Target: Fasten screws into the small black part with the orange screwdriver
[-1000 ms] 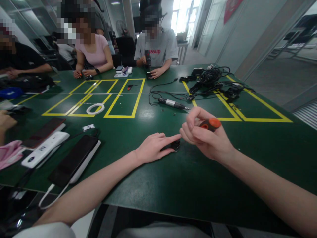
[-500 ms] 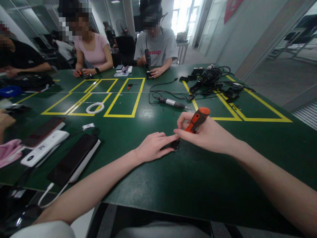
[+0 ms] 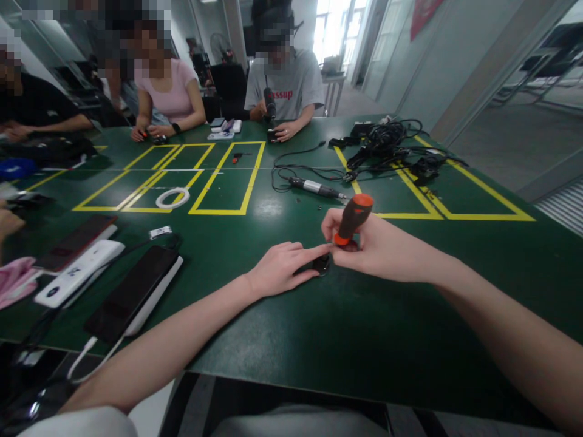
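Note:
My right hand [image 3: 371, 249] is closed around a screwdriver [image 3: 355, 215] with an orange and dark grey handle, its butt pointing up. The screwdriver's tip is hidden behind my fingers. My left hand [image 3: 286, 267] lies low over the green table, pinching a small black part [image 3: 321, 264] between thumb and forefinger. That part rests on the tabletop, and its far side is covered by my forefinger. The fingertips of both hands meet just above it.
Beyond my hands lie an electric screwdriver [image 3: 316, 188] with its cord and a heap of black cables [image 3: 387, 145]. Left are a white ring [image 3: 172, 198], a phone [image 3: 132, 291] and a power strip [image 3: 79, 273]. Across the table, a person in grey [image 3: 289, 85] uses a power driver.
The screwdriver in my right hand has turned more upright, and its handle has shifted slightly left. My left hand stays on the black part. Another person has appeared at the back left.

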The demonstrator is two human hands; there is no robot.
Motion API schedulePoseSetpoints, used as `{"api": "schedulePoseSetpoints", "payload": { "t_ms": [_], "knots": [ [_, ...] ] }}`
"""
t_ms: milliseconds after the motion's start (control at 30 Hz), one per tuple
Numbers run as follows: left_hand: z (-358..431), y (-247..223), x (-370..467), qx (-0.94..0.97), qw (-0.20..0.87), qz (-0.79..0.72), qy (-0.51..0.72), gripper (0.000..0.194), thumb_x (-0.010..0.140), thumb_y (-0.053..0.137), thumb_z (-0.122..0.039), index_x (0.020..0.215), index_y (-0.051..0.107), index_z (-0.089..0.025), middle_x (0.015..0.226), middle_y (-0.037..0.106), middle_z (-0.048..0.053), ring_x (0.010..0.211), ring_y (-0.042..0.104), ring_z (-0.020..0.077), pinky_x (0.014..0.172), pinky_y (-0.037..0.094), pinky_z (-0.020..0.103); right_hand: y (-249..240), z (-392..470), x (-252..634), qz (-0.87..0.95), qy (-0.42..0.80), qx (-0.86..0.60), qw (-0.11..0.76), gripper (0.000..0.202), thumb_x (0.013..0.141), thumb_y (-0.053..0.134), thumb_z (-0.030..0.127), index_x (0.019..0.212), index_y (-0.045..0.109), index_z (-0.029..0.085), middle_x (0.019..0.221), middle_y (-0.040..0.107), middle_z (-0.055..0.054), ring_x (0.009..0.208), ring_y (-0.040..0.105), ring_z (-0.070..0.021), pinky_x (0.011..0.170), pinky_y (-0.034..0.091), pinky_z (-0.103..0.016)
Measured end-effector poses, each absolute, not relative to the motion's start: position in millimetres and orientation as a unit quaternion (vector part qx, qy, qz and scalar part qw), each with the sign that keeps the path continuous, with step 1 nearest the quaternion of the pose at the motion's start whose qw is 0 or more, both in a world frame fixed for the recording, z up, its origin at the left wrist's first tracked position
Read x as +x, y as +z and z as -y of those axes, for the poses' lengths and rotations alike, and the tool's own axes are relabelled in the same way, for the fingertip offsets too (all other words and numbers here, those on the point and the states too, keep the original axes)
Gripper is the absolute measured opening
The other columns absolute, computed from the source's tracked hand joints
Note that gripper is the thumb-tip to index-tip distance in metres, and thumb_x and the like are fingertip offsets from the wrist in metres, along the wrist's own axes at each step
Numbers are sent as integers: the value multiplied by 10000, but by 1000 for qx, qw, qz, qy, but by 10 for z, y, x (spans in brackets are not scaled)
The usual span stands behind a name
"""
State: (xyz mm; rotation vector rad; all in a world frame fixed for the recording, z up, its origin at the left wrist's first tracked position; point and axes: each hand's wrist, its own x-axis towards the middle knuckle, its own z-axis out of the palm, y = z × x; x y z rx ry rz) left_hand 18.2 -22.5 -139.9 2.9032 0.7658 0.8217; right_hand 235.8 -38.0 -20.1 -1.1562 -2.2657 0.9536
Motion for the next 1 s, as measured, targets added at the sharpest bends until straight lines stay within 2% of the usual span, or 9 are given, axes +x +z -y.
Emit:
{"api": "schedulePoseSetpoints", "payload": {
  "t_ms": [200, 433, 667, 800, 1000],
  "knots": [
    [226, -1415, 174, 933, 23, -261, 246, 490, 1081, 460, -477, 1464, 524, -179, 880, 663, 34, 795, 637, 172, 751, 529, 285, -230, 366, 2349, 833, 290, -408, 237, 69, 760, 577, 168, 765, 520, 208, 683, 515, 32, 605, 461, -131, 607, 372, -280],
    [222, -1433, 170, 932, 19, -246, 267, 503, 1087, 446, -462, 1512, 473, -194, 907, 674, 36, 798, 638, 177, 737, 521, 289, -175, 396, 2336, 814, 331, -421, 223, 145, 721, 602, 140, 828, 535, 211, 706, 519, 36, 596, 467, -130, 569, 370, -266],
    [227, -1429, 166, 935, 31, -262, 237, 485, 1077, 476, -462, 1468, 521, -179, 886, 675, 41, 810, 646, 181, 755, 526, 292, -231, 387, 2323, 824, 302, -422, 225, 126, 747, 600, 145, 715, 500, 214, 643, 474, 42, 573, 424, -127, 573, 351, -280],
    [225, -1431, 166, 934, 24, -258, 245, 479, 1080, 468, -463, 1457, 525, -174, 884, 676, 39, 797, 642, 179, 741, 523, 290, -217, 385, 2322, 827, 290, -416, 243, 113, 747, 594, 134, 741, 513, 213, 673, 511, 34, 601, 452, -135, 605, 365, -283],
    [219, -1428, 166, 935, 24, -255, 247, 494, 1085, 449, -470, 1488, 495, -186, 912, 683, 43, 804, 643, 177, 746, 525, 292, -187, 404, 2320, 816, 334, -420, 213, 126, 731, 599, 131, 760, 509, 213, 671, 495, 38, 602, 438, -131, 579, 365, -268]
  ]
}}
